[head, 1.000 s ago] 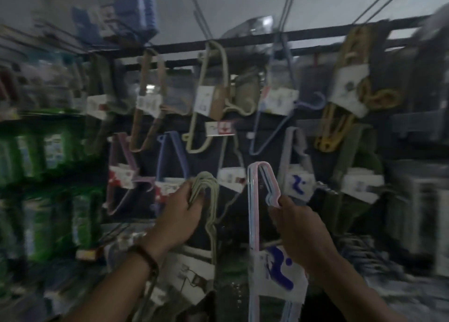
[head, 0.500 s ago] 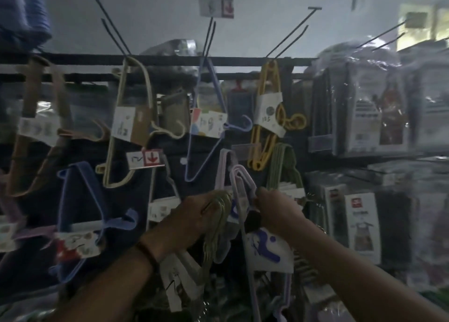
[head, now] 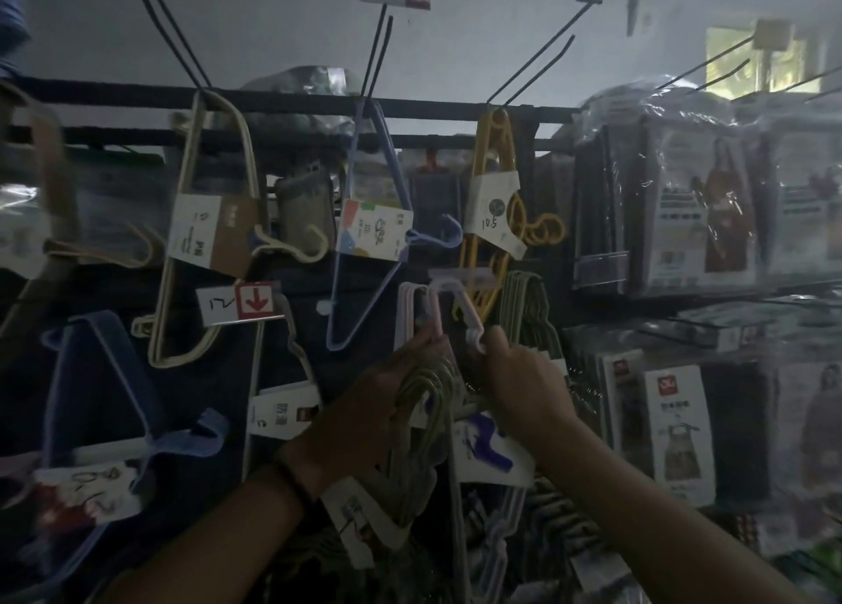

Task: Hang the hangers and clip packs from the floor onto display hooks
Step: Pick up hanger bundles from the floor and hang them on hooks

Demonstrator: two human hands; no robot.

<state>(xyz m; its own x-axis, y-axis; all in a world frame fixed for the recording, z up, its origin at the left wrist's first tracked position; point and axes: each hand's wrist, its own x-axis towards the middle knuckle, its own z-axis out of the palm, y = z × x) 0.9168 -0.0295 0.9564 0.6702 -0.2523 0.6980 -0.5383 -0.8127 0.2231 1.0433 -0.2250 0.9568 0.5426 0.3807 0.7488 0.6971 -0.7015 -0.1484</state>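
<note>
Both hands are raised at the dark display rack [head: 296,102], the left hand [head: 360,416] curled round a bundle of pale green hangers [head: 426,403], the right hand [head: 524,384] pinching the top of a pink-and-white hanger pack [head: 474,321] just beside it, above its blue-printed label [head: 487,453].

Yellow hangers [head: 487,129]; cream hangers [head: 190,147]; blue hangers [head: 392,161]; olive-green hangers [head: 426,389]; pale-pink hangers [head: 471,318]; price tag [head: 237,302] white, red arrow.
</note>
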